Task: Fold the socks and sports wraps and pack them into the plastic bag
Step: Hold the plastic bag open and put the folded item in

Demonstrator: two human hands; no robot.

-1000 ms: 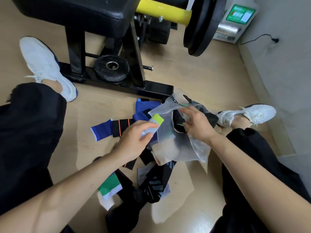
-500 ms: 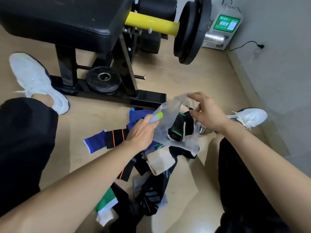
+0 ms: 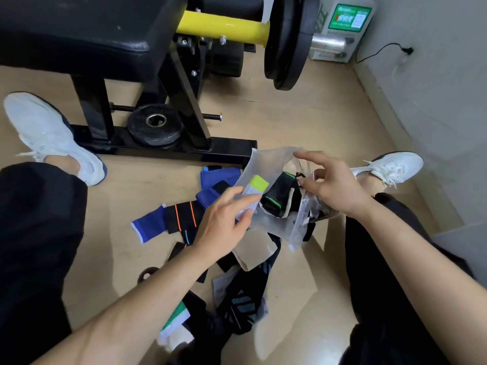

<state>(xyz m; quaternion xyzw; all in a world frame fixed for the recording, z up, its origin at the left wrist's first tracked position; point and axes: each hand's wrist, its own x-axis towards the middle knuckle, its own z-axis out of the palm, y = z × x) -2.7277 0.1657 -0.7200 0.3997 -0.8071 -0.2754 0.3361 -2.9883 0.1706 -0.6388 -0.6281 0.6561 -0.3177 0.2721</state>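
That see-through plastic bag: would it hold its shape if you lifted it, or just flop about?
Probably floppy: the plastic bag creases and sags below the right hand, which seems to pinch its edge. It is likely very light, since its thin upper flap stands up unsupported. It may also be slippery, as its surface looks glossy.

You wear loose black trousers (image 3: 34,233) on both legs. Your left shoe (image 3: 50,135) is a white sneaker with white laces and a dark edge at the sole. Your right shoe (image 3: 392,164) is white too, also with white laces. Your forearms (image 3: 147,299) are bare.
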